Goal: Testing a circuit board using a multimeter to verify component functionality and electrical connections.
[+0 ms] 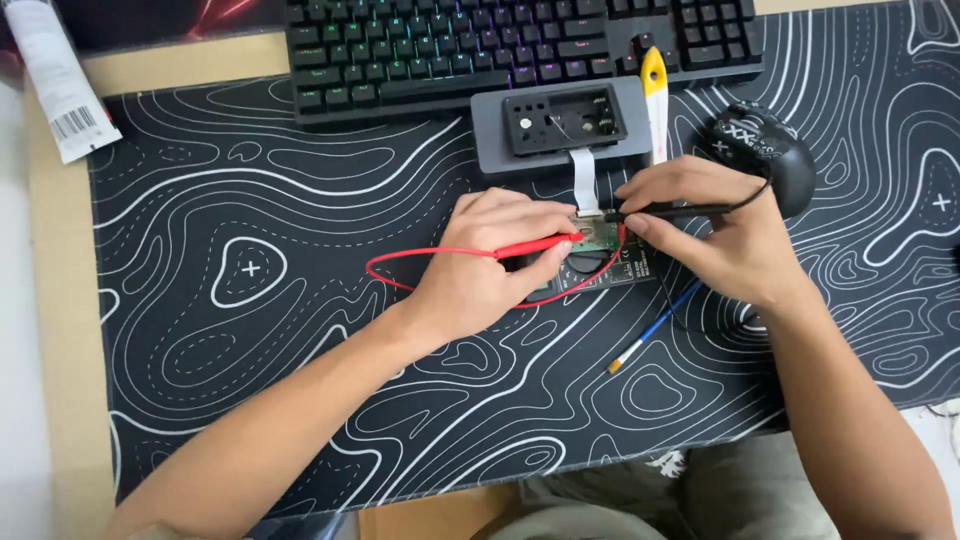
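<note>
My left hand (490,262) grips a red test probe (535,245) whose red lead (400,268) loops out to the left. My right hand (715,235) pinches a black test probe (668,211) with a thin black lead. Both probe tips meet on a small green circuit board (600,237) lying on the desk mat between my hands. A white ribbon cable (584,180) runs from the board up to a grey device (560,125) with an open black compartment. A dark board part (628,265) lies under my hands.
A backlit black keyboard (500,45) sits at the top of the patterned black mat (250,270). A yellow-handled tool (655,95) lies beside the grey device, a black mouse (765,150) at right, a thin blue brush (655,325) below my right hand, a white tube (55,75) at upper left.
</note>
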